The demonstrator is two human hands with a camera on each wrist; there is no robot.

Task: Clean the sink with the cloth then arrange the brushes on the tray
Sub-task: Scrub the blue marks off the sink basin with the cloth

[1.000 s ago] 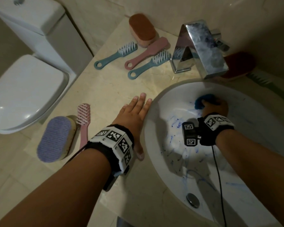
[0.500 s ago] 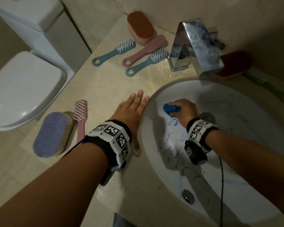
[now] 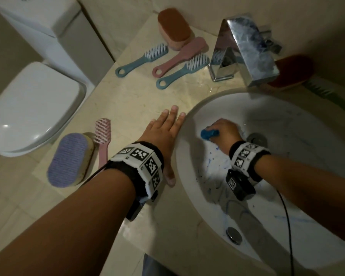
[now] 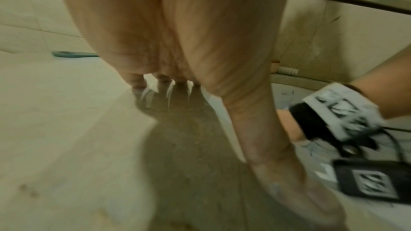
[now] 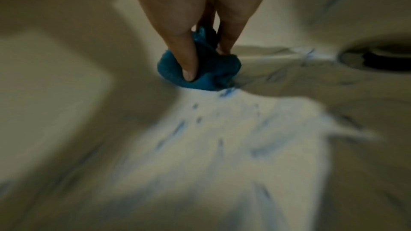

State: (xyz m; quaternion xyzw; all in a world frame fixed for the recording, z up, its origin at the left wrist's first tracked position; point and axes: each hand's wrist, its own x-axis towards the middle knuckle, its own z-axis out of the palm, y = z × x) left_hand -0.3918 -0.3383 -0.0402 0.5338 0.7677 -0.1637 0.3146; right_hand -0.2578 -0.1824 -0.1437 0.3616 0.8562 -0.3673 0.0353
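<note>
My right hand grips a bunched blue cloth and presses it on the left inner wall of the white sink, near the drain. Blue streaks mark the basin below the cloth. My left hand lies flat, fingers straight, on the marble counter at the sink's left rim. Two teal brushes and a pink brush lie at the back. Another pink brush and a purple scrub brush lie at the left.
A chrome tap stands behind the sink. An orange scrub brush sits by the wall, a red one and a green brush behind the tap at right. A toilet stands left of the counter. A plug lies in the basin's near side.
My right hand has carried the cloth from the basin's back, under the tap, leftward to the left wall. The left hand has stayed flat on the counter.
</note>
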